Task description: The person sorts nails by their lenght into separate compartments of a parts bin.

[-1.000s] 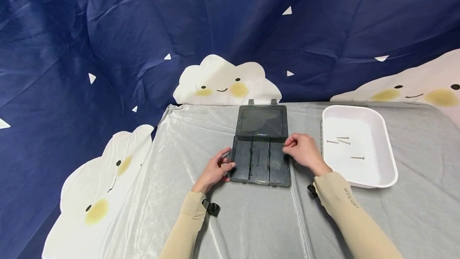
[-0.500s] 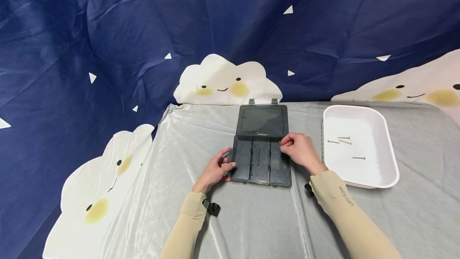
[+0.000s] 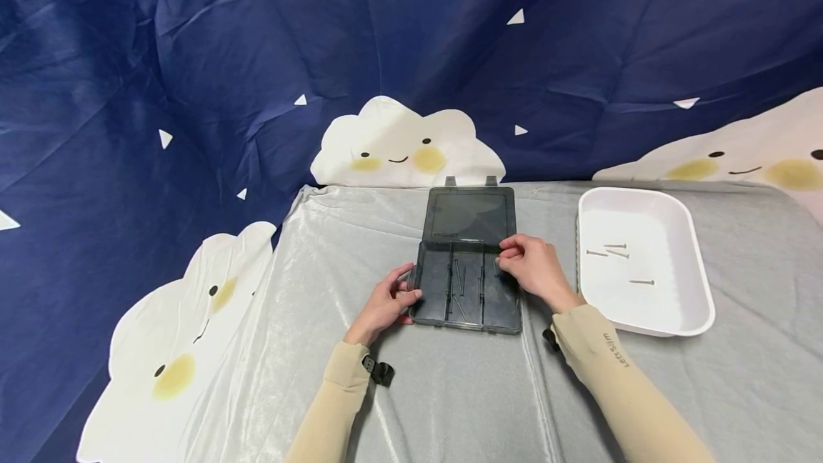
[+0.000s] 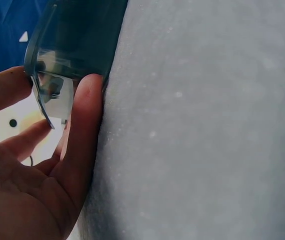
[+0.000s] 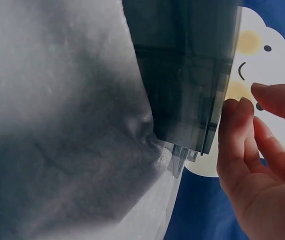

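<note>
A dark see-through plastic box (image 3: 503,314) lies on the grey cloth, its lid (image 3: 471,213) folded back. Dividers split it into three compartments. Several screws (image 3: 461,281) lie in the middle one and along the dividers. My left hand (image 3: 383,306) grips the box's left end, the thumb (image 4: 85,107) in front and fingers on the far side. My right hand (image 3: 534,268) is over the right compartment, its fingertips and thumb parted with nothing between them in the right wrist view. Just below its fingertips, a screw (image 3: 496,268) shows in that compartment.
A white tray (image 3: 697,299) with several screws (image 3: 617,254) in it stands right of the box, beyond my right hand. A dark blue curtain (image 3: 257,34) with clouds and triangles hangs behind and to the left of the cloth-covered surface.
My right hand has moved slightly left over the right compartment and let go of the screw it pinched. The left hand and the box have stayed in place.
</note>
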A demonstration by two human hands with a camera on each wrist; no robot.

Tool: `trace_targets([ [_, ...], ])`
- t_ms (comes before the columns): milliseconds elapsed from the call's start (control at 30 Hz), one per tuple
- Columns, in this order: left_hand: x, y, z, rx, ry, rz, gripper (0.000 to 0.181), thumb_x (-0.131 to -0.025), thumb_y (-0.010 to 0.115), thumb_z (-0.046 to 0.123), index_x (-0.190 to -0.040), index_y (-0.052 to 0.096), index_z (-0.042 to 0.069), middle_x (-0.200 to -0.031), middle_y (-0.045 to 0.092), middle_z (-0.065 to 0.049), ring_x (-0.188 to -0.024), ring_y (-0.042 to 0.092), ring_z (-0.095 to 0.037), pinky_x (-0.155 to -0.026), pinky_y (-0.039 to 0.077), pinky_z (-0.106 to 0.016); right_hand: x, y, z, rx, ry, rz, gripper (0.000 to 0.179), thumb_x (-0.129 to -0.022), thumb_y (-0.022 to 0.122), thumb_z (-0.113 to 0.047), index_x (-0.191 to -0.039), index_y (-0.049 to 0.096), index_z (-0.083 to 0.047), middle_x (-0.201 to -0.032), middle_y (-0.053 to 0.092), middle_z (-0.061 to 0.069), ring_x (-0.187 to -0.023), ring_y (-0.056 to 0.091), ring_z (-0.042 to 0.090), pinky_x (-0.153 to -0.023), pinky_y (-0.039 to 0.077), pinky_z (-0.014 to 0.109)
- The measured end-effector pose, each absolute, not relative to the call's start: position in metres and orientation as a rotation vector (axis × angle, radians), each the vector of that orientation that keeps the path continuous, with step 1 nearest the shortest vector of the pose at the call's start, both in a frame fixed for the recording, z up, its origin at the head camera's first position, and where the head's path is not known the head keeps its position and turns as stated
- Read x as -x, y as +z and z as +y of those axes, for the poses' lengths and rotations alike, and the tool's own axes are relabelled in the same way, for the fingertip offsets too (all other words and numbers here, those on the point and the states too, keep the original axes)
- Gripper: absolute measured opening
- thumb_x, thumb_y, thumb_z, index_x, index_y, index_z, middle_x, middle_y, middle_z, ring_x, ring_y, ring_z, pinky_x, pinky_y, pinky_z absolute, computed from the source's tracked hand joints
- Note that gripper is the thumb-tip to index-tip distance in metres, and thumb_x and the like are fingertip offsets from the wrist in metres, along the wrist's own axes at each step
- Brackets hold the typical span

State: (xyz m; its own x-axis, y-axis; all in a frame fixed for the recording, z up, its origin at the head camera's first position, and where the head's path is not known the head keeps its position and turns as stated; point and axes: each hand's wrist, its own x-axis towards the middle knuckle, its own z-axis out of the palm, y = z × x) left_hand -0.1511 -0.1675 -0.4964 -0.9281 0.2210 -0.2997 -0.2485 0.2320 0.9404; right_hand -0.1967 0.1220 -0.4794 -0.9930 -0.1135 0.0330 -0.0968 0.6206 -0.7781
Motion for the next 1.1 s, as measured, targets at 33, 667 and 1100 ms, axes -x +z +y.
trace_targets([
  [33,0.151,-0.496,-0.167,0.025,1.740,2.142,0.066,-0.091,0.064,0.007,-0.150,0.034,0.009,-0.099,0.050,-0.006,-0.075,0.057,-0.016,-0.061,0.064,-0.042,0.197,-0.480,0.122,0.185,-1.364,2.804,0.024,-0.084,0.068,-0.012,-0.104,0.069,0.001,-0.089,0.073,0.012,-0.076,0.069,0.016,-0.074,0.057,0.032],
  [667,0.151,-0.497,-0.166,0.019,1.741,2.150,0.067,-0.091,0.065,0.007,-0.150,0.032,0.006,-0.101,0.052,-0.009,-0.080,0.059,-0.021,-0.062,0.064,-0.045,0.188,-0.466,0.146,0.143,-1.472,2.872,0.018,-0.087,0.066,-0.010,-0.101,0.069,0.001,-0.090,0.071,0.015,-0.072,0.059,0.006,-0.063,0.048,0.010],
  [1100,0.151,-0.497,-0.167,0.011,1.748,2.141,0.068,-0.090,0.065,0.007,-0.150,0.033,0.006,-0.103,0.053,-0.009,-0.079,0.057,-0.020,-0.062,0.064,-0.045,0.175,-0.463,0.173,0.106,-1.392,3.112,0.012,-0.083,0.063,-0.007,-0.091,0.071,-0.003,-0.078,0.069,0.010,-0.065,0.050,-0.005,-0.061,0.040,0.009],
])
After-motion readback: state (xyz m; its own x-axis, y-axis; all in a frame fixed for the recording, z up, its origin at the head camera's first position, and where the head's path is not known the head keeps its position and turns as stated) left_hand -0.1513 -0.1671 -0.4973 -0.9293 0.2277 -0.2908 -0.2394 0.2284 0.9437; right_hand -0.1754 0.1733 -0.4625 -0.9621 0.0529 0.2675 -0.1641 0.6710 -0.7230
